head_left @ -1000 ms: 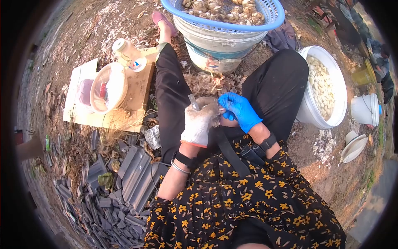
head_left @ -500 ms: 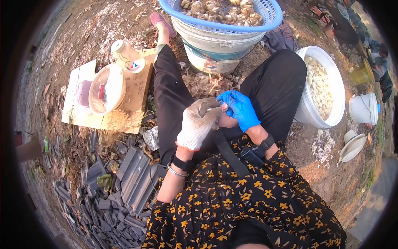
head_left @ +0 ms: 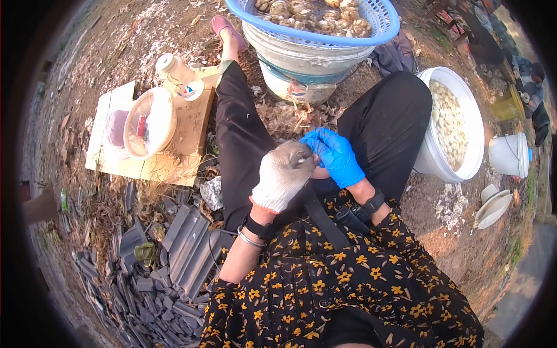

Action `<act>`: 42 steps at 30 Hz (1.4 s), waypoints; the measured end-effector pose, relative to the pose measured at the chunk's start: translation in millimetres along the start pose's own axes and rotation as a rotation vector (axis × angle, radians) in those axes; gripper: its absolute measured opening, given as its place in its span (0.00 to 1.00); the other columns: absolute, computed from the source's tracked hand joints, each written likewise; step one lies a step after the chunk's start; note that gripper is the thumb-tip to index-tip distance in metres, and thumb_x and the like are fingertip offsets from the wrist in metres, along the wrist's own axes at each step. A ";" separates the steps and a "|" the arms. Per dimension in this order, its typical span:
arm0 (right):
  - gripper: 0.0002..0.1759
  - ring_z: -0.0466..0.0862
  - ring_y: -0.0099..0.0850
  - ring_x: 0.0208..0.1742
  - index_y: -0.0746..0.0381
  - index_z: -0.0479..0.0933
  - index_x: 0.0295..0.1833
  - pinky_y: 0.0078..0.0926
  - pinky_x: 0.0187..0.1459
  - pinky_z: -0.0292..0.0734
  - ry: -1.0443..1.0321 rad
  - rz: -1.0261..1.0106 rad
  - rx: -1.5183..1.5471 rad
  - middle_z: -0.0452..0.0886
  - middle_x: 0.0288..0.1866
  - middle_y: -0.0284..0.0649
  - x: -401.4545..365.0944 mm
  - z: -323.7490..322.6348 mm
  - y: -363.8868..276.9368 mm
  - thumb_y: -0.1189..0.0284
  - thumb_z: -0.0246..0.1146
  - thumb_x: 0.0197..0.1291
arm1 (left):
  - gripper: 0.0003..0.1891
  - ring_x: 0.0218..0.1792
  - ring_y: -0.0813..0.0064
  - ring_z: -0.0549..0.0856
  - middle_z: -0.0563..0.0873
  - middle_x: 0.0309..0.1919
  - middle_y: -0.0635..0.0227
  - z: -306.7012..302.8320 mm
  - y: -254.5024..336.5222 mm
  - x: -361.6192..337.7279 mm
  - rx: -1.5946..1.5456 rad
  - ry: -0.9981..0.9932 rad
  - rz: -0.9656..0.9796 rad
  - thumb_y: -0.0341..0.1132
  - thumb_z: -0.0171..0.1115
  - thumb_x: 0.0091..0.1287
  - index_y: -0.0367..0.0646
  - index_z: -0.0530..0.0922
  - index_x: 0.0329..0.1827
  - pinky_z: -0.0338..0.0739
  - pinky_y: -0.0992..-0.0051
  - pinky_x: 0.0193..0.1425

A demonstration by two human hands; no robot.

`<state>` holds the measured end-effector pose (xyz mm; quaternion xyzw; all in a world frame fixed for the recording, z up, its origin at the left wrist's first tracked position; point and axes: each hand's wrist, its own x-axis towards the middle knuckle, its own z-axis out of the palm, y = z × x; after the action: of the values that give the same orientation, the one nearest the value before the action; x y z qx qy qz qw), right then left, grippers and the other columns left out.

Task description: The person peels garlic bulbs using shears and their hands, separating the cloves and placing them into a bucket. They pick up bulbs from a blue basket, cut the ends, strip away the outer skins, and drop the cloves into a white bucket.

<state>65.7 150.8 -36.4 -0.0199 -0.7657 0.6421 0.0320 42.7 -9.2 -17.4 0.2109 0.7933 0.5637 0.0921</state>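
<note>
My left hand, in a dirty white knit glove, is closed with its fingers curled inward over my lap. Against its fingertips, my right hand in a blue disposable glove is closed in a pinch. A little pale pink shows where the two hands meet; I cannot tell what they hold. Beyond them stands a large bucket with a blue basket of garlic bulbs on top. Right of my knee, a white bucket contains peeled garlic cloves.
Dry garlic skins litter the ground between my legs. On the left, cardboard bears a plastic jar and a pale basket. Broken grey tiles lie lower left. A lidded pail and a person are far right.
My left hand has turned so its back faces up more and its fingers are curled further under. The right hand stays beside it, its fingers folded closer against the left.
</note>
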 end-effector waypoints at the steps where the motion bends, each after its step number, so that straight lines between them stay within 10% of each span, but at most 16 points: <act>1: 0.09 0.82 0.26 0.37 0.66 0.81 0.45 0.26 0.42 0.77 -0.005 0.019 0.006 0.83 0.35 0.39 -0.6 -1.4 -2.7 0.72 0.61 0.68 | 0.04 0.28 0.81 0.84 0.84 0.29 0.69 2.8 -2.8 0.3 -0.065 0.027 -0.027 0.26 0.69 0.61 0.35 0.83 0.32 0.78 0.81 0.30; 6: 0.08 0.82 0.22 0.41 0.66 0.81 0.48 0.24 0.47 0.78 0.031 0.113 0.175 0.83 0.40 0.37 -5.2 -0.6 -18.6 0.74 0.63 0.67 | 0.02 0.21 0.82 0.80 0.84 0.25 0.67 3.9 -3.0 2.0 -0.728 0.113 -0.524 0.26 0.66 0.62 0.37 0.83 0.34 0.73 0.83 0.20; 13: 0.09 0.83 0.22 0.42 0.66 0.81 0.48 0.21 0.49 0.78 -0.041 0.166 0.192 0.85 0.44 0.37 -4.5 -7.4 -18.3 0.76 0.66 0.63 | 0.01 0.16 0.82 0.76 0.81 0.23 0.67 3.6 -1.4 2.8 -1.022 0.159 -0.656 0.24 0.63 0.62 0.37 0.81 0.35 0.67 0.84 0.15; 19: 0.11 0.83 0.21 0.41 0.65 0.84 0.49 0.20 0.47 0.78 -0.069 0.156 -0.114 0.87 0.41 0.34 -3.0 -10.8 -28.4 0.76 0.67 0.62 | 0.03 0.17 0.82 0.75 0.78 0.23 0.70 5.6 -17.1 1.5 -0.786 0.044 -0.344 0.22 0.60 0.59 0.39 0.79 0.33 0.67 0.84 0.17; 28: 0.13 0.78 0.16 0.37 0.61 0.84 0.53 0.14 0.36 0.70 0.011 0.570 0.557 0.86 0.43 0.30 -4.5 -22.2 -36.2 0.71 0.65 0.64 | 0.10 0.22 0.81 0.79 0.85 0.31 0.66 -9.4 -30.6 4.3 -1.019 0.352 -0.635 0.22 0.60 0.61 0.35 0.81 0.45 0.70 0.83 0.20; 42: 0.14 0.81 0.20 0.43 0.64 0.81 0.53 0.20 0.46 0.79 0.029 0.204 0.354 0.85 0.47 0.33 -6.5 -8.4 -12.1 0.81 0.66 0.61 | 0.15 0.29 0.81 0.85 0.87 0.34 0.66 2.7 -4.0 5.7 -0.680 0.089 -0.438 0.23 0.68 0.60 0.35 0.83 0.51 0.79 0.81 0.30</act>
<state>73.0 156.5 -23.3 -0.1006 -0.6344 0.7662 -0.0194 37.7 -5.6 -21.6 -0.0303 0.5911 0.7694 0.2401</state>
